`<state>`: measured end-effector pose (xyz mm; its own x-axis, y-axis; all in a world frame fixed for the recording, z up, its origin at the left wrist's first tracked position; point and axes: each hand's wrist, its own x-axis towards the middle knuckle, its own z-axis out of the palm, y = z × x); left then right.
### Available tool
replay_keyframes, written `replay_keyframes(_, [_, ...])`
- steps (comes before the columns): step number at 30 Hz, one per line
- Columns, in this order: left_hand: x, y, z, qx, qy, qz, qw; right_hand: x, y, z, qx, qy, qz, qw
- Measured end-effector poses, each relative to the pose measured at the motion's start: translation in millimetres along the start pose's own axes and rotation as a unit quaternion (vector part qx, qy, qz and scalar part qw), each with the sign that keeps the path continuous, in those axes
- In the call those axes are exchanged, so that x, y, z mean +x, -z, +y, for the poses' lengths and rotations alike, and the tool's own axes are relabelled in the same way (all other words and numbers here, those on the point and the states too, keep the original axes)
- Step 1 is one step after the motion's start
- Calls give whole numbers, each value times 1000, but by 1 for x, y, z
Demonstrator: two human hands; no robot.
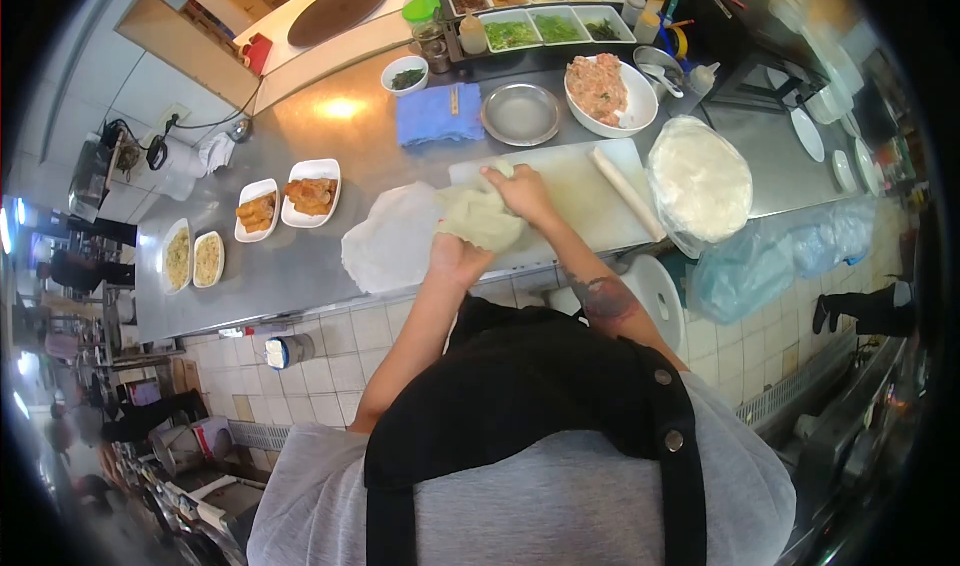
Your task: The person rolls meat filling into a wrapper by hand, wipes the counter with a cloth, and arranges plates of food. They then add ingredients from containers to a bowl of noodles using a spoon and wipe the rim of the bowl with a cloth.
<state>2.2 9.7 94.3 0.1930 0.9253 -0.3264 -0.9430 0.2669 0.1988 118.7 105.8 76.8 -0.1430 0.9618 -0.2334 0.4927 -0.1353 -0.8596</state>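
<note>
A pale yellow-green cloth (pixel 482 216) hangs in loose folds between my hands over the front left of the white cutting board (pixel 585 196). My left hand (pixel 460 258) is closed on its lower edge, fingers partly hidden. My right hand (pixel 522 192) grips its upper right part. Under and left of the cloth lies a thin white sheet (pixel 390 241) on the steel counter. A pale rolling pin (pixel 628 195) rests aslant on the right of the board. Beside it stands a wide bowl of white dough (pixel 700 180), seemingly under clear plastic.
Behind the board are a metal plate (pixel 521 115), folded blue cloths (pixel 440 116) and a bowl of minced filling (pixel 597 88). Trays of toppings (pixel 555 30) line the back. Dishes of fried food (pixel 311 196) stand left. A plastic bag (pixel 745 276) hangs at the right edge.
</note>
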Motion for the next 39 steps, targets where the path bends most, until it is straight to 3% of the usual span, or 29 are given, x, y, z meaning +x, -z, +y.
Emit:
replay_keyframes(1, [-2,12,7,56,-20,64,996,2,1,1,0,0,-6,1000])
replay_keyframes(2, [-4,23,14,111,-40,127,985,9,7,2,164,-44,-120,978])
replay_keyframes(3, [-11,32,24,229,-68,189,952,19,14,3,319,-88,-231,915])
replay_keyframes(4, [-20,43,34,343,-94,248,901,37,14,11,316,-86,-236,915])
replay_keyframes(6, [-29,87,54,351,-210,335,849,72,6,35,142,-42,-227,963])
replay_keyframes(7, [-38,88,62,346,-213,340,848,64,5,29,138,-42,-234,962])
replay_keyframes(8, [-48,89,70,390,-265,354,808,49,2,26,-22,65,-70,995])
replay_keyframes(9, [-55,90,76,430,-315,368,762,32,-2,20,-179,173,97,964])
replay_keyframes(10, [-59,95,79,422,-321,377,759,18,-8,16,-181,181,86,963])
replay_keyframes(12, [-69,111,85,571,-376,404,608,-12,-25,11,-292,205,118,927])
replay_keyframes(13, [-76,111,85,565,-377,417,604,-24,-34,5,-291,212,105,927])
replay_keyframes(15, [-84,112,83,777,-372,366,352,-39,-53,-9,-392,180,50,901])
replay_keyframes(16, [-87,114,82,774,-370,377,348,-32,-62,-6,-390,187,42,901])
replay_keyframes(18, [-88,117,85,794,-355,399,289,2,-73,9,-341,231,22,911])
replay_keyframes(22, [-78,150,114,775,-353,421,313,63,-65,3,-285,250,-28,925])
replay_keyframes(24, [-67,166,135,719,-315,503,362,75,-55,-26,-215,232,-16,949])
replay_keyframes(25, [-62,205,155,680,-350,459,452,76,-54,-46,-218,229,-15,949])
replay_keyframes(26, [-58,202,163,681,-346,456,457,74,-58,-68,-176,229,-13,957])
replay_keyframes(28, [-54,181,175,799,-129,417,412,74,-77,-86,-137,222,-6,965])
replay_keyframes(29, [-54,173,180,803,-129,408,415,77,-88,-88,-113,255,-3,960])
replay_keyframes(31, [-61,158,182,697,-191,274,634,85,-112,-79,-109,313,-16,943])
replay_keyframes(33, [-87,61,175,630,-136,220,732,96,-139,-45,-142,369,-107,912])
replay_keyframes(34, [-93,46,176,634,-143,186,737,100,-145,-33,-154,397,-177,887])
replay_keyframes(36, [-96,23,181,629,-157,118,752,80,-135,-46,-174,337,-181,907])
replay_keyframes(38, [-92,-9,173,621,-151,64,767,68,-113,-51,0,297,-236,925])
replay_keyframes(39, [-91,-27,167,617,-136,25,775,59,-100,-45,-6,289,-219,932])
